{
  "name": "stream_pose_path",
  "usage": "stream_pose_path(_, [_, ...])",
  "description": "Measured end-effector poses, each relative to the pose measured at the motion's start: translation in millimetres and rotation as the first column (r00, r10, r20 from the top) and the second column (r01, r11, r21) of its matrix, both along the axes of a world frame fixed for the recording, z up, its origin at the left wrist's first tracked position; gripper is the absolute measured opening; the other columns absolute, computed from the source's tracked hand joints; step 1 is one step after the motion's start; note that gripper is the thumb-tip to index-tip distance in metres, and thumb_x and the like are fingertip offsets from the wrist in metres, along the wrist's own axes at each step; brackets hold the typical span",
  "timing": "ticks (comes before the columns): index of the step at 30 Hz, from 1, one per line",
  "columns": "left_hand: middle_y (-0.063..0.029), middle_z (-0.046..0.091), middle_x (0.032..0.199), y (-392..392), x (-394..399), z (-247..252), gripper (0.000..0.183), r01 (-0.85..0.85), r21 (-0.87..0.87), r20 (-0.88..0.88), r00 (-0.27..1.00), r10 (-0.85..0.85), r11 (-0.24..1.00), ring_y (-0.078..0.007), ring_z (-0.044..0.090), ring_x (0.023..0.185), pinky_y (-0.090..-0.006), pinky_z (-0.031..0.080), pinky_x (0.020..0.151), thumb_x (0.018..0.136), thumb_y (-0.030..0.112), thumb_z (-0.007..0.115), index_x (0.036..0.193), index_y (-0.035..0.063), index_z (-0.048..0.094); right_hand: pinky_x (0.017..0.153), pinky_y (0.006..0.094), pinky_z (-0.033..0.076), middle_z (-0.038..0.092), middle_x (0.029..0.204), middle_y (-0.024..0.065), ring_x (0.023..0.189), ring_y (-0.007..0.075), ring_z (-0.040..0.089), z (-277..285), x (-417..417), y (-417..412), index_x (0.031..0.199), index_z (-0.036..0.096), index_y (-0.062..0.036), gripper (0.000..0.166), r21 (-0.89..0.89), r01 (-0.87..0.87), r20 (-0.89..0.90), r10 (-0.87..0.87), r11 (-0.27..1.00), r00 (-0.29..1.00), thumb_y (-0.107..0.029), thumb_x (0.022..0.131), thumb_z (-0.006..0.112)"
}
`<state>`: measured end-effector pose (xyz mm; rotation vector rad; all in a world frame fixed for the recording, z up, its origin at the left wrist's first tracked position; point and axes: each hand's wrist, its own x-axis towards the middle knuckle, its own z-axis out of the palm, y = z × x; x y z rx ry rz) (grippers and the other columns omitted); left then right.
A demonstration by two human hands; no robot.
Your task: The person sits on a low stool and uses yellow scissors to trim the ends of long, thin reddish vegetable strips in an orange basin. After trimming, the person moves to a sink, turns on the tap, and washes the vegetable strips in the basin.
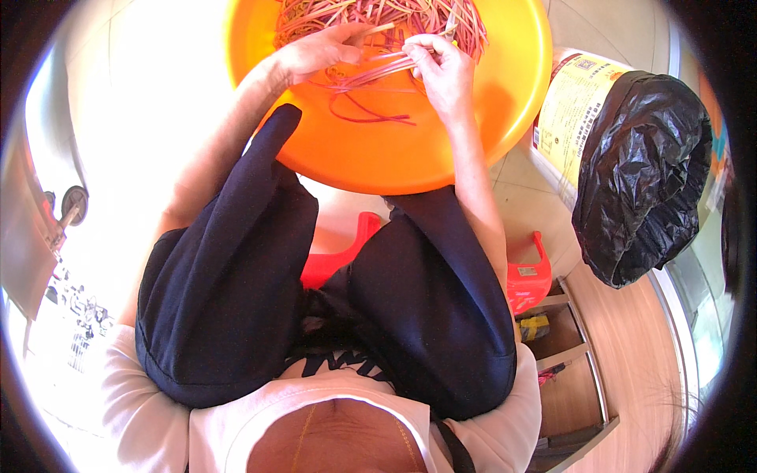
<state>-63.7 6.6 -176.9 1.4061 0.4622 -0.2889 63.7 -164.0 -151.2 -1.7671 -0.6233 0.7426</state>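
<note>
A wide orange plastic basin (378, 159) stands before my knees, with a heap of thin pinkish-red plant stems (378, 12) at its far side. My left hand (325, 50) is over the basin's left part, a short pale stem piece (379, 28) between its fingers. Held between thumb and fingers of my right hand (437, 65) is a small bunch of pink stems (378, 74), their other ends reaching left below my left hand. Loose curved stems (372, 116) lie on the basin's bare orange floor. Just behind my right hand, scissors (452, 29) seem to rest on the heap, partly hidden.
Right of the basin stands a labelled plastic bucket (576, 112) topped with a black plastic bag (644, 171). A red plastic stool (529, 284) shows beneath me. An open wooden shelf unit (568, 355) is at the lower right, a wheeled metal object (74, 204) at far left.
</note>
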Motion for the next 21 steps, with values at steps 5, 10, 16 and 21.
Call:
stream_pose_path(5, [0.0003,0.053,0.088,-11.8,6.4,14.9,0.033,-0.057,-0.253,0.006,0.998,0.061,0.966,-0.0075,0.048,0.081,-0.0215,0.039,0.077,0.089,0.026,0.056,0.116,0.007,0.051,0.05,0.0196,0.043,0.063,0.071,0.0025,0.055,0.0063,0.055,-1.6,1.9,5.5,0.087,0.063,-0.002,0.01,0.065,-0.03,-0.142,0.039,0.997,0.989,-0.01,0.081,0.064])
stream_pose_path(10, [-0.0028,0.061,0.091,-19.6,10.2,12.3,0.03,0.027,-0.354,-0.075,0.996,-0.057,0.935,-0.008,0.057,0.075,-0.0222,0.046,0.067,0.092,0.028,0.052,0.108,0.0029,0.055,0.05,0.0195,0.043,0.062,0.073,0.0033,0.057,0.0061,0.055,-9.9,-3.0,15.2,0.088,0.06,-0.001,0.014,0.084,0.047,-0.235,-0.026,0.995,0.972,-0.013,0.082,0.065])
stream_pose_path(16, [-0.0019,0.059,0.079,-23.6,1.9,0.1,0.024,0.008,-0.281,-0.034,0.999,-0.018,0.96,-0.0099,0.056,0.067,-0.0243,0.047,0.064,0.092,0.027,0.052,0.099,0.0037,0.056,0.077,0.0314,0.049,0.062,0.102,0.0162,0.092,0.0252,0.062,-2.6,1.2,4.7,0.114,0.055,-0.0024,0.03,0.053,-0.094,0.242,0.078,0.994,0.967,-0.018,0.089,0.054])
stream_pose_path(21, [0.0002,0.054,0.073,-26.6,0.3,-0.1,0.023,-0.003,-0.209,-0.026,1.0,-0.002,0.978,-0.0073,0.049,0.06,-0.0214,0.043,0.056,0.092,0.025,0.051,0.1,0.0044,0.055,0.085,0.0308,0.045,0.06,0.112,0.015,0.101,0.0208,0.059,-11.0,-5.0,6.0,0.119,0.054,-0.0029,0.033,0.123,-0.217,-0.112,0.231,0.968,0.967,-0.022,0.092,0.049])
